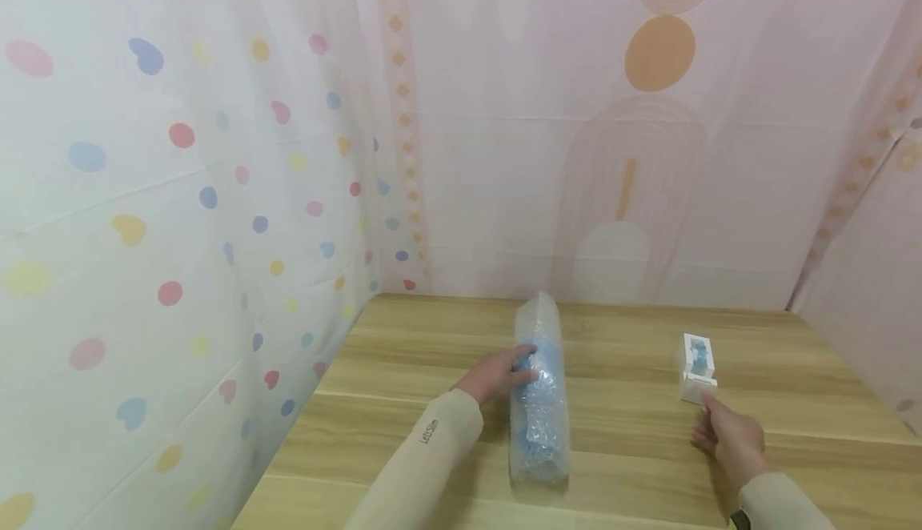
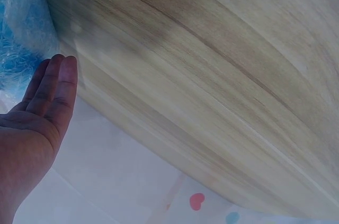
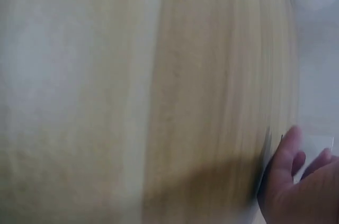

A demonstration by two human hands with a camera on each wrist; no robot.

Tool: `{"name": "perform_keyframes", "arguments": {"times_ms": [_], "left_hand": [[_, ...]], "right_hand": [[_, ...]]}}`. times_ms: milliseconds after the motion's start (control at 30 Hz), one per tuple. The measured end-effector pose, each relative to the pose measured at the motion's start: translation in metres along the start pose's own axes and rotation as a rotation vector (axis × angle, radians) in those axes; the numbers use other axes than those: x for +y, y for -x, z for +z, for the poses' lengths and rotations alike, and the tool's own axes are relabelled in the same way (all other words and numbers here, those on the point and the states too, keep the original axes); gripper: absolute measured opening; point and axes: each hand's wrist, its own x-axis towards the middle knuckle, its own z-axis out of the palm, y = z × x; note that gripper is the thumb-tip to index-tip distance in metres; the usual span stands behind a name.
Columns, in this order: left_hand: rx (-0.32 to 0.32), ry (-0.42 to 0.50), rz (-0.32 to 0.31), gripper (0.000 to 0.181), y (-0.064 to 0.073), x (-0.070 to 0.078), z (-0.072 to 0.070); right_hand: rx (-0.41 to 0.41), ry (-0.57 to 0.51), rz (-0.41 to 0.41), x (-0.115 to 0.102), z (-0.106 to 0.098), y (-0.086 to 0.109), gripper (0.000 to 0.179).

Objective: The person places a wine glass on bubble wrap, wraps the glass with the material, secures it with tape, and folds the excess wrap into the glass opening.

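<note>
Beware of rolling the clear-and-blue bubble-wrapped cylinder, under relaxed, unclenched left fingers, by pressing off-centre; or nudging away the small white blue-topped box at right fingers; cannot tell whether grasping.

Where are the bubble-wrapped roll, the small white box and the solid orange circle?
Bubble-wrapped roll point(image 1: 545, 399): head view, middle of its wrapping.
Small white box point(image 1: 697, 371): head view, about its middle.
Solid orange circle point(image 1: 659, 53): head view, its centre.
</note>
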Motion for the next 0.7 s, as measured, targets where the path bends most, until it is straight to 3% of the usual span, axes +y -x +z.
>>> {"name": "perform_keyframes", "arguments": {"times_ms": [167,300,467,600,700], "left_hand": [[0.001,-0.014,0.002,0.055,0.001,0.002,0.001],[-0.004,-0.031,-0.007,0.054,0.002,0.008,-0.001],[0.000,-0.070,-0.014,0.055,0.000,0.013,0.000],[-0.001,-0.063,-0.022,0.056,-0.001,0.014,0.001],[-0.001,-0.064,-0.010,0.057,-0.002,0.013,0.001]], "right_hand": [[-0.182,-0.017,0.051,-0.007,-0.003,-0.003,0.026],[-0.337,-0.061,0.081,-0.009,-0.001,-0.006,0.014],[-0.405,-0.061,0.090,-0.007,0.008,-0.006,0.017],[-0.444,0.053,0.075,-0.010,0.021,-0.005,0.028],[-0.474,0.252,-0.007,-0.016,0.037,-0.004,0.032]]}}
